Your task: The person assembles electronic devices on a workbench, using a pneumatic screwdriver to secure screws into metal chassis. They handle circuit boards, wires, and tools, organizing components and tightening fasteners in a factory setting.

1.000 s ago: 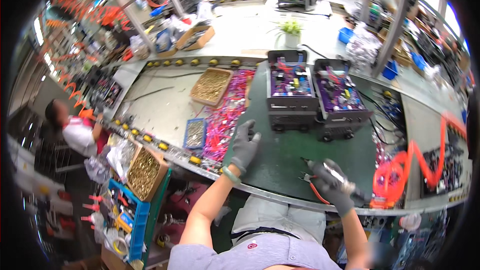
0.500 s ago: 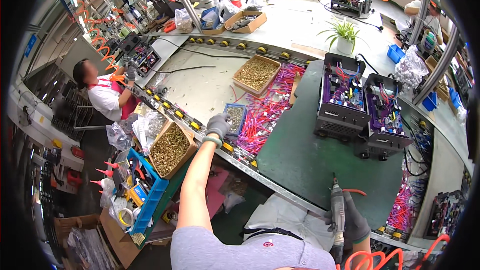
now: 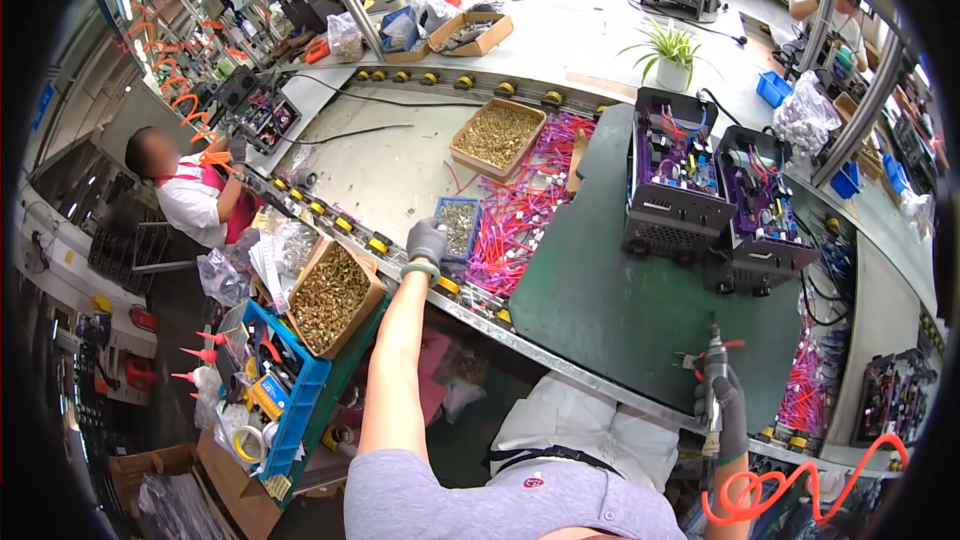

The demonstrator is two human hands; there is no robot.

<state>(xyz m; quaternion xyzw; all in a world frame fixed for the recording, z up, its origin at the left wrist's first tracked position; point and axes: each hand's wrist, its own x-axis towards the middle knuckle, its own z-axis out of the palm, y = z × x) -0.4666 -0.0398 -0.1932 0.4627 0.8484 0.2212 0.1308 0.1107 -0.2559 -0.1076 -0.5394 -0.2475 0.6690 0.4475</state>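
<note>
My left hand [image 3: 427,243], in a grey glove, is at the near left edge of a small blue tray [image 3: 475,250] of small metal screws. Its fingers are curled closed, and what they hold, if anything, is hidden. In my right hand [image 3: 733,410], also gloved, a slim power screwdriver [image 3: 714,370] is gripped upright, its bit pointing away from me over the green mat [image 3: 590,290]. Pliers with red handles [image 3: 685,361] lie on the mat, partly behind the screwdriver. Beyond them stand two open black device housings [image 3: 675,215] with purple boards and wires.
Pink and purple wires [image 3: 515,230] are heaped between the mat and a box of brass-coloured screws [image 3: 497,137]. Another screw box [image 3: 330,300] and a blue tool crate [image 3: 300,390] stand left. An orange coiled hose [image 3: 760,495] hangs by my right arm. A co-worker [image 3: 190,190] stands left.
My right hand has moved the screwdriver forward and to the right over the mat, uncovering part of the pliers. The left hand stays by the blue tray. The whole view has shifted slightly.
</note>
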